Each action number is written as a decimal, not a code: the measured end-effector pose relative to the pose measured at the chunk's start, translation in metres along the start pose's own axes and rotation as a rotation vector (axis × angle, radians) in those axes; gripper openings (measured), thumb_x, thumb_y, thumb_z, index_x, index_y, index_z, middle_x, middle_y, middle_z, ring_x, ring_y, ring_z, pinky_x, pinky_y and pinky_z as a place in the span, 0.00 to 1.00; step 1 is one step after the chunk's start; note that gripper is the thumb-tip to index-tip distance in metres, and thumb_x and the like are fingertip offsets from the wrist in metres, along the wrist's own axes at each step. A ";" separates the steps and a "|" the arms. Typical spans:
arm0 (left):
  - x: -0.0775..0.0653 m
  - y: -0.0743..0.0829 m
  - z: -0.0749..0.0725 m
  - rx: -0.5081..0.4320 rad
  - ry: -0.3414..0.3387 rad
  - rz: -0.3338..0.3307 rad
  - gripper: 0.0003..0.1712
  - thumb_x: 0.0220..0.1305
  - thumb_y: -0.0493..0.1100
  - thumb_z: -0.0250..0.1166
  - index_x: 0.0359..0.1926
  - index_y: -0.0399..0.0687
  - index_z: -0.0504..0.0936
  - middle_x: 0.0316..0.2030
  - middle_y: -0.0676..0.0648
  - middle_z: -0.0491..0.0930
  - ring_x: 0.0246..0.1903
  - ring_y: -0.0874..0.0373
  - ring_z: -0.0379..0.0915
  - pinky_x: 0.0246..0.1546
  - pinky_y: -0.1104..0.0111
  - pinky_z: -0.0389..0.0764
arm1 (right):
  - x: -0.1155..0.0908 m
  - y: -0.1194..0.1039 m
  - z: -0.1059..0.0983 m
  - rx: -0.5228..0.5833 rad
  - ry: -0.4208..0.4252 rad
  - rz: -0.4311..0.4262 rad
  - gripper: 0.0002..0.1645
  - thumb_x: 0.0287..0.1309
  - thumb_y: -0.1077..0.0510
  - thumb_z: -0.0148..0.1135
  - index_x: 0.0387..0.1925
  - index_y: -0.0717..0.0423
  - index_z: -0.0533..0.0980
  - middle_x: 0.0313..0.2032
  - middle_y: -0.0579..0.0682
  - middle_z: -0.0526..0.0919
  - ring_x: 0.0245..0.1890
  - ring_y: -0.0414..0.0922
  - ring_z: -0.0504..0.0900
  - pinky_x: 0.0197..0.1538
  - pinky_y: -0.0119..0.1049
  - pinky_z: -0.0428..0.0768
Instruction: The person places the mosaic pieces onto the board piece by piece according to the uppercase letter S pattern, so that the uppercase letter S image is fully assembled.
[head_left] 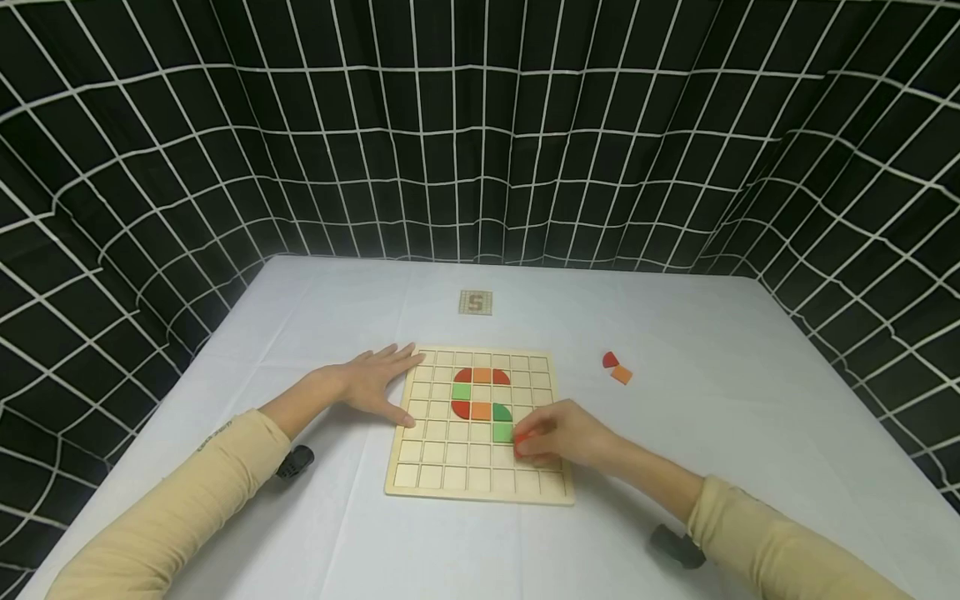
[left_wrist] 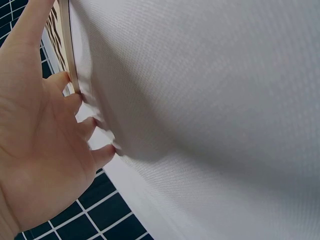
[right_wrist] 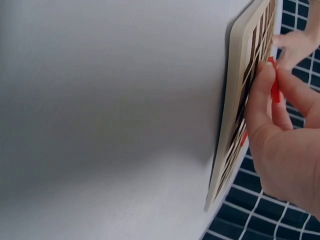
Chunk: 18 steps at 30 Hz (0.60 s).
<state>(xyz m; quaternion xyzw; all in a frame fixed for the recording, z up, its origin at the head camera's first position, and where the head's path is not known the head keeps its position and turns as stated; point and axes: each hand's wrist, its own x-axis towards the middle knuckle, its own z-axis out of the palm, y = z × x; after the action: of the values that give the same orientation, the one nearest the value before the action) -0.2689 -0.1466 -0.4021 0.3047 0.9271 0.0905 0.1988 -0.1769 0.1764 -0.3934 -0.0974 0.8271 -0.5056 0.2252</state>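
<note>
A square wooden grid board lies on the table. Set in its cells are red quarter-rounds, orange squares, light green squares and a dark green quarter-round, forming a curving row. My left hand is spread at the board's left edge, fingertips along the upper corner and thumb lower down. Over the lower right cells, my right hand pinches a thin red tile between thumb and fingers, which partly cover it. In the right wrist view the tile stands on edge, close over the board.
Right of the board lie a loose red quarter-round and an orange square. Beyond the board is a small patterned card with an S-like figure. A dark gridded curtain surrounds the white-covered table.
</note>
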 end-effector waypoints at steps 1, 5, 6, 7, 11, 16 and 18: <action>0.000 0.000 0.000 0.000 0.000 -0.001 0.65 0.47 0.75 0.63 0.75 0.48 0.44 0.74 0.41 0.37 0.71 0.40 0.32 0.67 0.43 0.39 | 0.000 -0.001 0.002 -0.009 0.010 0.018 0.11 0.52 0.65 0.69 0.39 0.63 0.83 0.28 0.52 0.84 0.26 0.45 0.82 0.34 0.36 0.82; 0.001 0.000 0.000 -0.005 -0.001 -0.002 0.66 0.47 0.75 0.63 0.75 0.48 0.44 0.74 0.41 0.37 0.71 0.40 0.32 0.67 0.42 0.39 | 0.002 -0.006 0.010 -0.015 0.041 0.089 0.10 0.50 0.65 0.71 0.37 0.61 0.84 0.28 0.50 0.83 0.26 0.43 0.83 0.34 0.34 0.83; 0.001 -0.001 0.000 -0.007 0.001 -0.001 0.66 0.47 0.75 0.63 0.75 0.48 0.44 0.74 0.41 0.37 0.71 0.40 0.32 0.66 0.42 0.39 | 0.002 -0.006 0.011 -0.020 0.049 0.103 0.10 0.49 0.65 0.71 0.37 0.61 0.84 0.28 0.50 0.82 0.26 0.43 0.83 0.33 0.34 0.83; 0.001 -0.001 0.000 -0.009 0.001 0.000 0.66 0.47 0.76 0.63 0.75 0.48 0.44 0.74 0.41 0.37 0.71 0.40 0.32 0.66 0.42 0.39 | 0.003 -0.006 0.012 -0.024 0.057 0.113 0.10 0.49 0.64 0.72 0.36 0.61 0.84 0.28 0.50 0.82 0.25 0.43 0.83 0.33 0.33 0.83; 0.001 -0.001 0.001 -0.018 0.001 0.003 0.66 0.47 0.76 0.63 0.75 0.48 0.44 0.74 0.41 0.37 0.71 0.40 0.31 0.66 0.42 0.39 | 0.005 -0.007 0.015 -0.050 0.087 0.142 0.10 0.48 0.63 0.73 0.36 0.59 0.84 0.28 0.49 0.81 0.23 0.42 0.82 0.32 0.32 0.82; 0.000 -0.001 0.000 -0.021 0.006 0.004 0.66 0.47 0.75 0.63 0.75 0.48 0.45 0.74 0.41 0.37 0.71 0.40 0.31 0.66 0.42 0.38 | 0.004 -0.009 0.016 -0.045 0.083 0.152 0.11 0.49 0.64 0.72 0.37 0.59 0.84 0.29 0.50 0.81 0.25 0.43 0.82 0.33 0.33 0.83; 0.000 -0.001 0.001 -0.022 0.008 0.007 0.66 0.47 0.75 0.63 0.75 0.48 0.45 0.74 0.41 0.37 0.71 0.40 0.31 0.66 0.42 0.39 | 0.004 -0.010 0.016 -0.072 0.081 0.148 0.11 0.48 0.63 0.73 0.37 0.58 0.84 0.30 0.49 0.81 0.27 0.42 0.81 0.33 0.32 0.82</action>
<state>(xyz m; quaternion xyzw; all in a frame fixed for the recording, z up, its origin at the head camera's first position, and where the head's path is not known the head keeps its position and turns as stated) -0.2694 -0.1472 -0.4029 0.3054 0.9257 0.1027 0.1982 -0.1732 0.1577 -0.3916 -0.0233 0.8582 -0.4610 0.2247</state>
